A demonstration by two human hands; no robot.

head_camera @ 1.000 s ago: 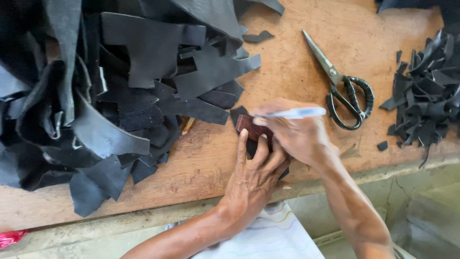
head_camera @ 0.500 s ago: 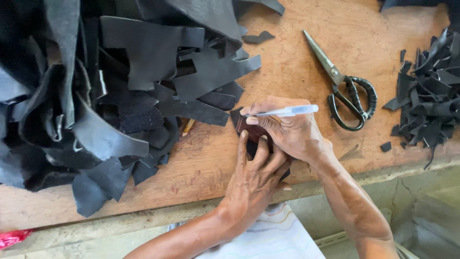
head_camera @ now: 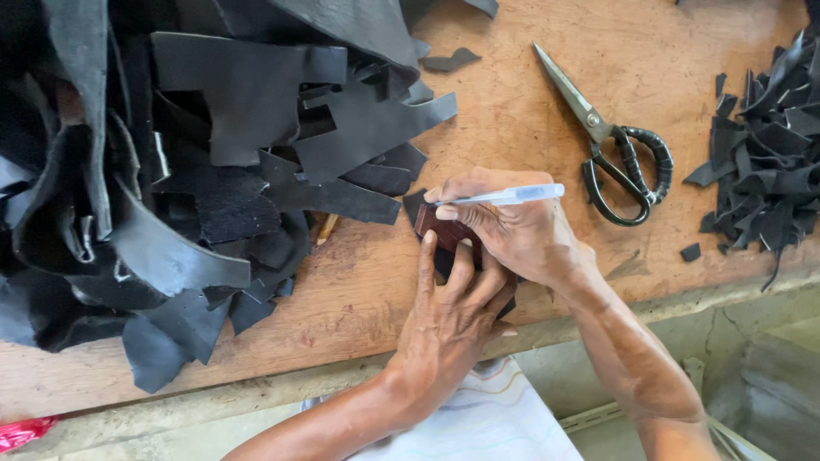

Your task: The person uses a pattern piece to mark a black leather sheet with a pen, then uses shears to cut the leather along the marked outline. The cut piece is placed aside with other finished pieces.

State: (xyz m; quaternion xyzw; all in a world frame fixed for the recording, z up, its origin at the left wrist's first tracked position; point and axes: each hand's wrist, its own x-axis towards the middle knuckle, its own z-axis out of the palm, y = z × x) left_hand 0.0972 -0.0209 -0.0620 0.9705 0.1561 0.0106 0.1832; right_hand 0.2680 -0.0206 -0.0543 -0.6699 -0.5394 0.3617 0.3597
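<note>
While pinned by left hand [head_camera: 448, 320] fingers, small reddish-brown template [head_camera: 444, 232]; right hand [head_camera: 512, 226] fingers around pen [head_camera: 504, 196].

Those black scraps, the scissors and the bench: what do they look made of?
Black scraps: probably leather or a lookalike, floppy, smooth sheen on one face, matte on the other.
Scissors: grey metal blades, dark wrapped handles.
Bench: bare wood, worn and scuffed, grain showing.

A small dark reddish-brown piece [head_camera: 446, 232] lies flat on the wooden worktop [head_camera: 512, 102], right by its near edge. It sits on a black piece under it. A thin clear pen [head_camera: 504, 195] lies almost flat above it, tip pointing at the piece's top edge.
</note>
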